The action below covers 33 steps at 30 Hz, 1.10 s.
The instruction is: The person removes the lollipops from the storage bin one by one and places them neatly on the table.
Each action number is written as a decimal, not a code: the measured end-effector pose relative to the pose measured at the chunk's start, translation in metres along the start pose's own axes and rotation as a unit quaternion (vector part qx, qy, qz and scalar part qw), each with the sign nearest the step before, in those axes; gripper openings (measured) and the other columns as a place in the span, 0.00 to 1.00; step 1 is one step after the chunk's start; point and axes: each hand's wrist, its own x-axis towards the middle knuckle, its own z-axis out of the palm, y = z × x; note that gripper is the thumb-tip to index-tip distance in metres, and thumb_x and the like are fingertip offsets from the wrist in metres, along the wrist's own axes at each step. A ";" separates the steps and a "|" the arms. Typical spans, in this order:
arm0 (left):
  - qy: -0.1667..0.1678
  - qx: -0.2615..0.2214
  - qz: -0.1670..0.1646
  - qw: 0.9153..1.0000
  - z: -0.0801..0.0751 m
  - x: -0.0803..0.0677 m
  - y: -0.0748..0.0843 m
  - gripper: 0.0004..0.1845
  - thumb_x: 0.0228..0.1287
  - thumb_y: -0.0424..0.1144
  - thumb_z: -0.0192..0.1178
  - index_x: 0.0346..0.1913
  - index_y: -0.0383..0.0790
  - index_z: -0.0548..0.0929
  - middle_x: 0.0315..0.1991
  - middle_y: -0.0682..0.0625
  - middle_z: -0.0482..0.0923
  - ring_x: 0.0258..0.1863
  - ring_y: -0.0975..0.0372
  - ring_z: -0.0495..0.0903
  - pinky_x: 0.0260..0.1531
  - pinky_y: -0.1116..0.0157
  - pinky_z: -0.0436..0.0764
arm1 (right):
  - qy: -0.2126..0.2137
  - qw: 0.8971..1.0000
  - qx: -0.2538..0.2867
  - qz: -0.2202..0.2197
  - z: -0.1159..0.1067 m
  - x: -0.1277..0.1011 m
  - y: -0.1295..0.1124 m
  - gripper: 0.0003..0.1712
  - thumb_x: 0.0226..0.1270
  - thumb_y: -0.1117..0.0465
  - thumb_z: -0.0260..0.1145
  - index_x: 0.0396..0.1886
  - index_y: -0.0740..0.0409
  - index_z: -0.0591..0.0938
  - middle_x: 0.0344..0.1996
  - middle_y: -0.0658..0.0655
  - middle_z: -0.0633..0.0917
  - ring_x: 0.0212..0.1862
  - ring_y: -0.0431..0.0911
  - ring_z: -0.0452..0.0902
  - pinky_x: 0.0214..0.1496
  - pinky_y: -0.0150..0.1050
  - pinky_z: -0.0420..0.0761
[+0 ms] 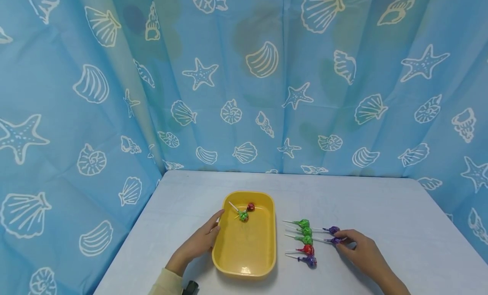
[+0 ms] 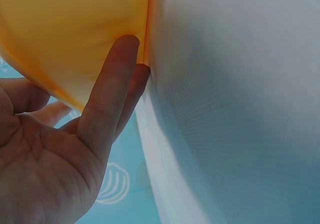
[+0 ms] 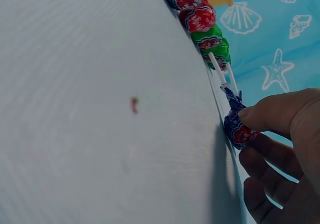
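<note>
A yellow tray [image 1: 274, 240] sits mid-table with a red lollipop [image 1: 250, 207] and a green lollipop [image 1: 243, 216] inside at its far end. My left hand [image 1: 217, 222] rests with straight fingers [image 2: 112, 79] against the tray's left wall [image 2: 75, 29]. To the right of the tray lie several wrapped lollipops in a column: green ones [image 1: 305, 231], a red one [image 1: 307, 249] and a purple one [image 1: 310, 261]. Farther right lie two purple ones. My right hand [image 1: 342, 241] pinches the nearer purple lollipop [image 3: 239, 129] by its head, while it lies on the table.
The white table [image 1: 381, 210] is closed in at the back and both sides by a blue seashell curtain [image 1: 244, 74]. A small red speck [image 3: 134, 104] marks the tabletop near the right hand.
</note>
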 end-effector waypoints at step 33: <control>-0.011 -0.011 0.008 1.000 -0.002 -0.003 0.003 0.29 0.84 0.38 0.41 0.82 0.47 0.52 0.70 0.28 0.64 0.46 0.53 0.81 0.34 0.55 0.84 | 0.073 0.997 -0.001 -0.031 -0.009 0.003 -0.022 0.16 0.59 0.67 0.75 0.48 0.58 0.85 0.41 0.52 0.87 0.39 0.45 0.81 0.34 0.34 0.80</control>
